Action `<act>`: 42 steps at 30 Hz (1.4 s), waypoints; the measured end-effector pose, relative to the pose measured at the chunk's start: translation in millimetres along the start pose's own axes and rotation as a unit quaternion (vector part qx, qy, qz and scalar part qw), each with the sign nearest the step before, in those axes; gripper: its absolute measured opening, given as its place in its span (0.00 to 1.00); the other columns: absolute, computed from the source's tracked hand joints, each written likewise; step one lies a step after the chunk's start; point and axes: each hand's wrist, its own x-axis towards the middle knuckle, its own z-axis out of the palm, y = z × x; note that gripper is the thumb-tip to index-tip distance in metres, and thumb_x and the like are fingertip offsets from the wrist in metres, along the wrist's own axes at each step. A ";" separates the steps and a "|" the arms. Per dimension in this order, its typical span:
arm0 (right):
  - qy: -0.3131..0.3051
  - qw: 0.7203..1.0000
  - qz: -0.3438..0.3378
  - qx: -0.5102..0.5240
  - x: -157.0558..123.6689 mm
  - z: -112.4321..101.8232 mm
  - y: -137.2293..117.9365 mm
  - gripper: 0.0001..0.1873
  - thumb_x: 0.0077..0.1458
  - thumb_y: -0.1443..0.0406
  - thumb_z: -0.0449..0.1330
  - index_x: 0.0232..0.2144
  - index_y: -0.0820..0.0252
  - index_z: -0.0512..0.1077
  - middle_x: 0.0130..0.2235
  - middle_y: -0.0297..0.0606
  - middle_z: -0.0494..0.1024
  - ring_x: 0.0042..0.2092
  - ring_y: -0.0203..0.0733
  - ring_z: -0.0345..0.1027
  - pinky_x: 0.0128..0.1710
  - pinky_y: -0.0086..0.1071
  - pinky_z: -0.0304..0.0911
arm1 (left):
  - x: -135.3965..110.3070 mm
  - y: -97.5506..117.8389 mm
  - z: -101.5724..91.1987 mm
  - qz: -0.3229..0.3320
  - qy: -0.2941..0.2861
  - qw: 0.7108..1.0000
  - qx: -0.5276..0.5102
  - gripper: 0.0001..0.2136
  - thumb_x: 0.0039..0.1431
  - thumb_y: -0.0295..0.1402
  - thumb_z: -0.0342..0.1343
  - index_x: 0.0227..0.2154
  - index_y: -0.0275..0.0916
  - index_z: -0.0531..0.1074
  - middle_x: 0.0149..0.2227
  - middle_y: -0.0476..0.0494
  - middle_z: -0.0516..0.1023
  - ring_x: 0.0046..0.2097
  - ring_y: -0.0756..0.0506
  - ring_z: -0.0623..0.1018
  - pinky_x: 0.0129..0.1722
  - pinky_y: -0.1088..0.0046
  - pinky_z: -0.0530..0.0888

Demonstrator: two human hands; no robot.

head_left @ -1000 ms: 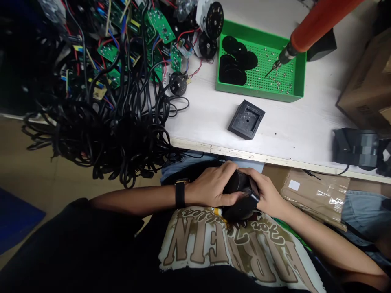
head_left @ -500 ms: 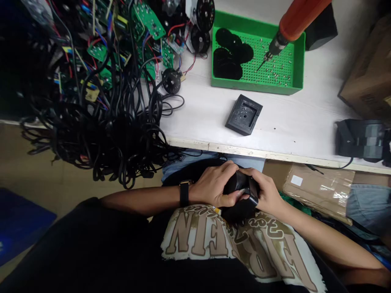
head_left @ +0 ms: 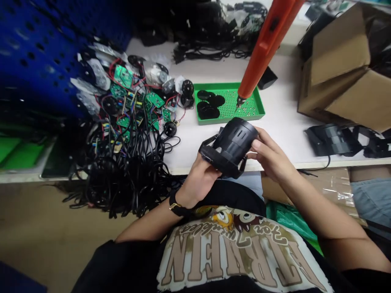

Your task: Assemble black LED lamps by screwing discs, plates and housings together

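Both hands hold a black cylindrical housing (head_left: 236,138) with slots in its side and a bracket, tilted above the table's front edge. My left hand (head_left: 200,181) is closed around the bracket's lower left side, its fingers partly hidden behind it. On the right, my right hand (head_left: 270,154) grips the round body and its rim with thumb and fingers. Just beyond the housing is a green tray (head_left: 229,121) with black discs (head_left: 209,110) and small screws (head_left: 249,110). An orange electric screwdriver (head_left: 259,57) hangs with its bit over the tray.
Circuit boards (head_left: 154,99) with wires and a mass of black cables (head_left: 122,179) lie at the left, cables drooping over the edge. An open cardboard box (head_left: 339,57) stands at the back right. Another black housing (head_left: 330,138) with a cord lies at the right.
The housing has come up from my lap to above the table edge, turned so its slotted side shows. My view has tilted up. The black block on the table is now hidden.
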 end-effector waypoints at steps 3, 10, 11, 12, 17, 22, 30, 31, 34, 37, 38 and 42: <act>0.011 1.000 0.013 0.026 13.7 12.5 2.5 0.28 0.54 0.46 0.69 0.54 0.45 0.74 0.50 0.33 0.79 0.45 0.40 0.72 0.41 0.32 0.73 | -2.5 0.3 1.8 -0.023 -0.019 0.999 -0.019 0.20 0.54 0.42 0.70 0.47 0.39 0.78 0.49 0.38 0.83 0.57 0.33 0.79 0.54 0.55 0.77; -0.038 0.998 0.015 0.037 16.8 23.3 3.3 0.28 0.51 0.49 0.69 0.52 0.51 0.77 0.54 0.36 0.80 0.52 0.47 0.73 0.50 0.39 0.69 | -17.0 2.7 -10.7 0.013 -0.055 0.998 0.002 0.21 0.45 0.32 0.74 0.45 0.40 0.80 0.51 0.41 0.84 0.64 0.31 0.75 0.65 0.53 0.71; -0.055 0.998 0.006 0.034 17.5 22.7 3.3 0.28 0.51 0.50 0.70 0.52 0.51 0.78 0.54 0.36 0.80 0.53 0.49 0.72 0.55 0.42 0.67 | -19.2 5.1 -14.8 -0.001 -0.085 0.996 -0.003 0.23 0.42 0.31 0.75 0.45 0.40 0.81 0.51 0.40 0.84 0.64 0.30 0.75 0.65 0.53 0.70; -0.073 0.997 -0.004 0.029 18.5 21.9 3.6 0.28 0.51 0.51 0.69 0.53 0.50 0.78 0.55 0.36 0.81 0.55 0.50 0.72 0.59 0.44 0.64 | -21.1 7.8 -18.6 -0.020 -0.118 0.993 -0.013 0.25 0.40 0.32 0.74 0.45 0.39 0.81 0.51 0.39 0.84 0.64 0.29 0.75 0.65 0.52 0.70; -0.138 0.990 -0.013 0.026 26.1 20.9 11.2 0.29 0.52 0.52 0.68 0.56 0.49 0.78 0.59 0.35 0.80 0.64 0.56 0.68 0.72 0.51 0.50 | -24.8 13.2 -22.2 -0.043 -0.147 0.988 -0.017 0.33 0.45 0.46 0.72 0.54 0.39 0.76 0.55 0.36 0.81 0.64 0.26 0.74 0.64 0.47 0.70; -0.166 0.985 -0.018 -0.036 15.2 20.9 15.4 0.38 0.59 0.48 0.66 0.69 0.42 0.65 0.71 0.34 0.68 0.72 0.56 0.60 0.74 0.53 0.48 | -20.0 3.2 -9.3 0.024 -0.022 0.995 0.097 0.33 0.50 0.39 0.74 0.60 0.42 0.72 0.58 0.40 0.79 0.63 0.32 0.75 0.63 0.54 0.71; -0.182 0.975 -0.047 -0.119 -19.9 23.6 26.8 0.54 0.57 0.52 0.71 0.75 0.34 0.45 0.80 0.30 0.43 0.80 0.51 0.38 0.78 0.53 0.44 | -11.9 3.6 -2.8 0.074 0.068 0.994 0.037 0.30 0.49 0.40 0.75 0.54 0.42 0.72 0.52 0.42 0.81 0.56 0.35 0.79 0.56 0.57 0.76; -0.180 0.979 -0.042 -0.089 -21.8 25.0 29.2 0.49 0.61 0.51 0.67 0.75 0.34 0.45 0.80 0.28 0.43 0.80 0.50 0.36 0.78 0.52 0.45 | -11.4 4.0 -1.9 0.080 0.068 0.994 0.040 0.30 0.48 0.39 0.76 0.53 0.42 0.73 0.52 0.43 0.81 0.56 0.36 0.79 0.57 0.57 0.76; -0.140 0.987 -0.033 -0.067 -25.4 30.4 37.0 0.38 0.68 0.51 0.59 0.74 0.31 0.48 0.79 0.23 0.44 0.80 0.45 0.34 0.79 0.51 0.40 | -9.6 4.0 -0.8 0.078 0.068 0.994 0.029 0.29 0.48 0.38 0.75 0.53 0.42 0.73 0.52 0.43 0.82 0.56 0.36 0.80 0.58 0.58 0.76; -0.109 0.985 -0.039 -0.132 -27.4 35.4 46.6 0.43 0.66 0.54 0.62 0.74 0.29 0.45 0.79 0.25 0.43 0.80 0.46 0.34 0.79 0.53 0.34 | -7.5 3.9 -3.5 0.060 0.063 0.996 -0.005 0.29 0.51 0.41 0.73 0.56 0.43 0.73 0.53 0.42 0.82 0.55 0.35 0.81 0.56 0.57 0.78; -0.100 0.982 -0.050 -0.151 -27.4 36.5 49.7 0.45 0.65 0.54 0.64 0.74 0.30 0.45 0.79 0.28 0.44 0.80 0.49 0.37 0.79 0.55 0.36 | -6.9 4.2 -5.1 0.058 0.066 0.996 -0.010 0.30 0.52 0.41 0.73 0.56 0.43 0.73 0.53 0.42 0.82 0.55 0.35 0.81 0.55 0.58 0.79; -0.043 0.966 -0.129 -0.218 -21.7 38.2 57.1 0.47 0.58 0.52 0.70 0.73 0.27 0.51 0.75 0.37 0.58 0.75 0.57 0.55 0.73 0.61 0.56 | -4.4 8.5 -11.6 0.048 0.100 0.994 -0.016 0.33 0.49 0.41 0.76 0.58 0.45 0.72 0.52 0.44 0.83 0.53 0.37 0.83 0.48 0.66 0.82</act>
